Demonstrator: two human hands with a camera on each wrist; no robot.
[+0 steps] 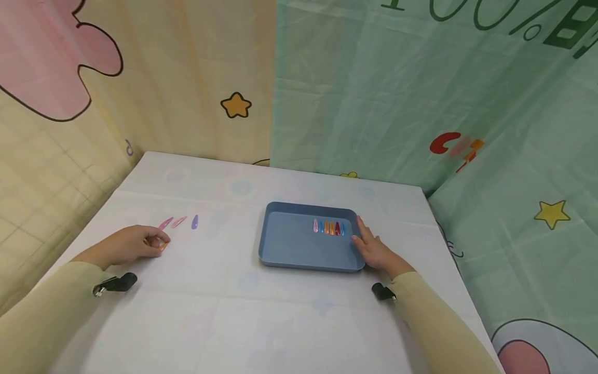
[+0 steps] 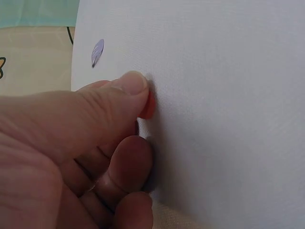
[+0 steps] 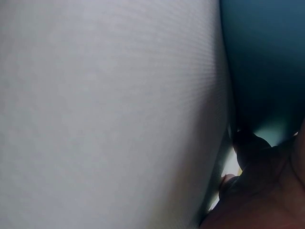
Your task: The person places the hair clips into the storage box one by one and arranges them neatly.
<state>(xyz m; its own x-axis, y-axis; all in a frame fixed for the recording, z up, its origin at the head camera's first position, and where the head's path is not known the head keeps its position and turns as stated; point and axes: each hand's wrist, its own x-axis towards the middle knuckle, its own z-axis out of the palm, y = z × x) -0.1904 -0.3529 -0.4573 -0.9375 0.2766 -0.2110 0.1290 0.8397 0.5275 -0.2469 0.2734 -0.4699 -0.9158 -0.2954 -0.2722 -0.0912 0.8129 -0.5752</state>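
Observation:
My left hand (image 1: 135, 243) pinches an orange hair clip (image 1: 163, 246) between thumb and fingertips, low over the white table. In the left wrist view only a reddish-orange end of that clip (image 2: 149, 107) shows past the thumb. Just beyond this hand lie a bright pink clip (image 1: 165, 223), a pale pink clip (image 1: 179, 222) and a purple clip (image 1: 194, 222). My right hand (image 1: 375, 252) holds the right rim of a blue-grey tray (image 1: 289, 244), its thumb over the edge. Several coloured clips (image 1: 331, 228) lie side by side in a row inside the tray, towards its right.
A white cloth covers the table (image 1: 210, 311). Printed curtains (image 1: 355, 93) hang behind it and along both sides. A small black device (image 1: 117, 283) is worn on the left wrist, another (image 1: 383, 291) on the right.

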